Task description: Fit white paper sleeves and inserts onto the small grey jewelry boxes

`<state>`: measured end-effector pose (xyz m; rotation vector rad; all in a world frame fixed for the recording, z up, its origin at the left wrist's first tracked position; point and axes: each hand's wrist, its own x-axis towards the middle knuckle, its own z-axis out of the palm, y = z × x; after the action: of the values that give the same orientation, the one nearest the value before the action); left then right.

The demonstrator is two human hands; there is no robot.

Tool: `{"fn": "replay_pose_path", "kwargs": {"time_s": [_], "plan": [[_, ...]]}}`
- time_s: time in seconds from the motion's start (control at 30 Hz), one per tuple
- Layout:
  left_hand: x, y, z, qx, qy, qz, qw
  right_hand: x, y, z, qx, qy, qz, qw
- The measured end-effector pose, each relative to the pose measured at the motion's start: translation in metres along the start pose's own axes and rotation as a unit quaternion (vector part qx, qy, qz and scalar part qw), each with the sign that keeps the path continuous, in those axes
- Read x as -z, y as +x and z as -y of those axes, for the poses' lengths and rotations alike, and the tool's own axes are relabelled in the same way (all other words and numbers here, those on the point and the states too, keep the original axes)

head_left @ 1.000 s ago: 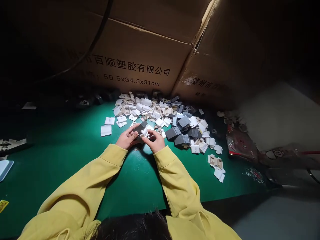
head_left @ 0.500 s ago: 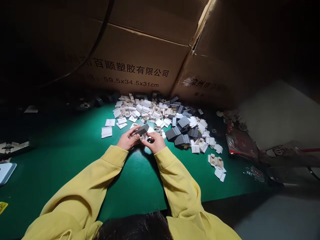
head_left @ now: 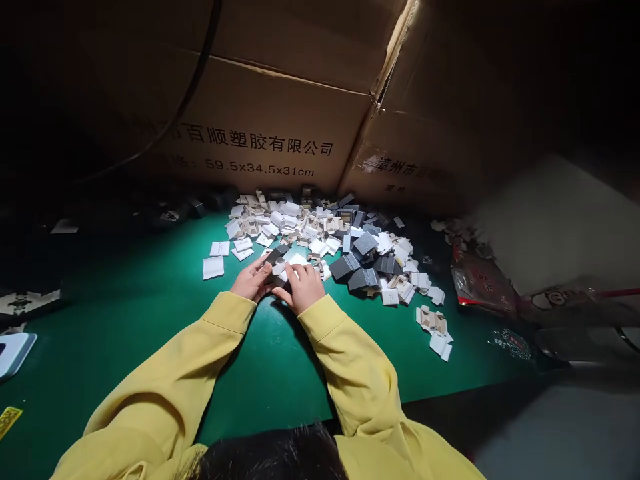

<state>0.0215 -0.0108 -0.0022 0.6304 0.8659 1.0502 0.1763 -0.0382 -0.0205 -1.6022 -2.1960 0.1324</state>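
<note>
Dark-grey small box, one: held in my left hand, just before the carton pile; my right hand touches its white end, grip unclear to me.

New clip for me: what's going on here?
A person in yellow sleeves is working on a small dark box with both hands. The left hand holds it, while the right hand is at its pale near side; the exact contact is hidden. Beyond them on the green table lie heaped white card pieces, with more dark boxes toward the right, before large cartons.
</note>
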Motion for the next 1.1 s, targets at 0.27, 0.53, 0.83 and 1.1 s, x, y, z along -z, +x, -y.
{"fn": "replay_pose_path", "kwargs": {"time_s": [0.27, 0.53, 0.83, 1.1], "plan": [[0.000, 0.000, -0.003, 0.032, -0.020, -0.015, 0.999, -0.001, 0.001, -0.002, 0.081, 0.040, -0.076, 0.993], [-0.003, -0.006, -0.004, 0.014, -0.037, -0.010, 0.999, 0.002, 0.006, 0.004, 0.083, 0.067, -0.072, 0.992], [0.003, -0.004, -0.003, 0.016, 0.004, 0.000, 1.000, -0.004, 0.008, 0.002, 0.120, 0.047, -0.125, 0.984], [0.006, -0.001, 0.001, 0.004, 0.019, 0.038, 0.999, 0.013, 0.001, -0.004, -0.025, 0.282, -0.156, 0.946]]}}
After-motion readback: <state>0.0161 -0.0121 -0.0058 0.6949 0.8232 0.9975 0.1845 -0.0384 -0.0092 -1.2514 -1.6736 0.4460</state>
